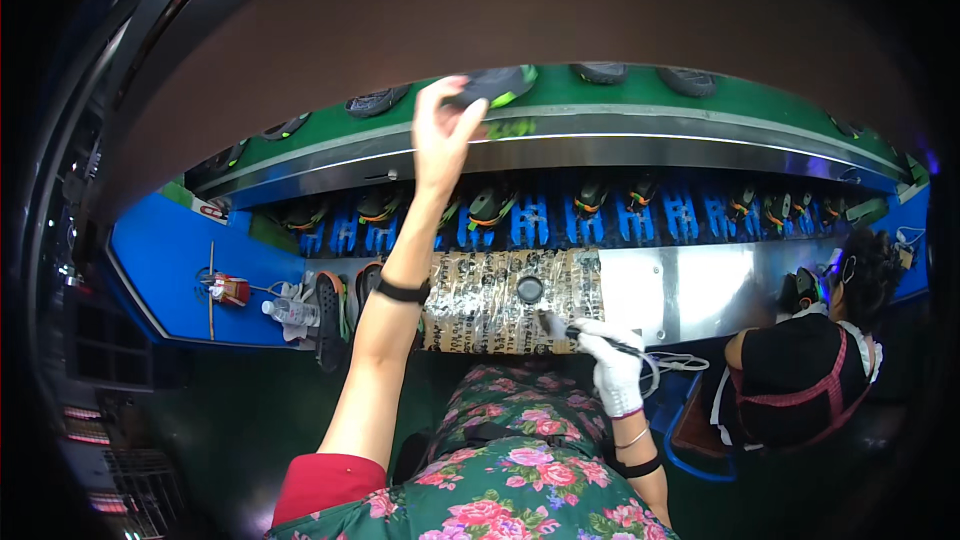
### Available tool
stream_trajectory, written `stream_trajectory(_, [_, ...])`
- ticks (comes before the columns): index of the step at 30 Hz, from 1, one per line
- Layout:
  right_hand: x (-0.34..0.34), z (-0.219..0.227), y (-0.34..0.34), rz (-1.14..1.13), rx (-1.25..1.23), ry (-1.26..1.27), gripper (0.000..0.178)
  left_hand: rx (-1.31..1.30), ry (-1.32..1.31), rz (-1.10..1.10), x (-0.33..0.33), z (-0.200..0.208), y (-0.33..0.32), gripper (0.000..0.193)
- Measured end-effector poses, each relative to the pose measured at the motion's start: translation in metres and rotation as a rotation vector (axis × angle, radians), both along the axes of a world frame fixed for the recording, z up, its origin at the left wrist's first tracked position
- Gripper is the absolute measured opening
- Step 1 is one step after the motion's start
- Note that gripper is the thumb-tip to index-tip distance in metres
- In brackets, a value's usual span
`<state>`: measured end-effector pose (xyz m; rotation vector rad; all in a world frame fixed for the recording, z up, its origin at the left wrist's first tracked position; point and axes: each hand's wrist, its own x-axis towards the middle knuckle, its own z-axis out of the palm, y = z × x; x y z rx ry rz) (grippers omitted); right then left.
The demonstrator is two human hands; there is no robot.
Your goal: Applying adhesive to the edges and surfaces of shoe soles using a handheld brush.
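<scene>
My bare left hand [446, 128] reaches far forward to the green belt, thumb and fingers gripping the near end of a dark shoe [503, 86] with lime-green trim. Both look slightly smeared by motion. My right hand [614, 368], in a white glove, is closed around a brush [552, 325] low over the bench's near edge. Just beyond the brush's tip sits a small round black dish [530, 289] on the taped, printed bench cover [470, 300].
More dark shoes [686, 81] lie along the green belt [640, 95]. Beneath it, blue racks [530, 223] carry several shoes. Left on the bench are clogs [330, 315] and a plastic bottle [292, 312]. A co-worker [800, 375] sits at right; a white cable [675, 362] loops beside my glove.
</scene>
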<state>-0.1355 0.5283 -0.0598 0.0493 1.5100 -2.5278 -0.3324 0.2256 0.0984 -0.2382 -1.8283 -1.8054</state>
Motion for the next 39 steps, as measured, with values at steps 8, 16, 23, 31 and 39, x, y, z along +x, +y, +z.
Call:
stream_trajectory(8, [-0.009, 0.020, 0.051, -0.189, -0.176, -0.016, 0.020, 0.117, -0.047, 0.241, 0.126, -0.004, -0.049, 0.030])
stream_trajectory(16, [-0.016, 0.097, 0.016, -0.077, -0.136, 0.095, 0.021, 0.339, -0.860, -0.439, 0.155, -0.102, 0.015, 0.046])
stream_trajectory(23, [-0.022, 0.129, 0.002, -0.045, 0.150, 0.204, 0.017, 0.772, -1.081, -0.526, 0.219, -0.118, 0.091, 0.094])
stream_trajectory(31, [-0.017, 0.124, 0.015, 0.041, 0.227, -0.013, 0.016, 1.281, -0.853, -0.870, 0.242, -0.104, 0.126, 0.119])
stream_trajectory(39, [-0.018, 0.104, 0.013, 0.124, 0.188, 0.214, 0.024, 1.258, -0.735, -0.663, 0.215, -0.083, 0.135, 0.087])
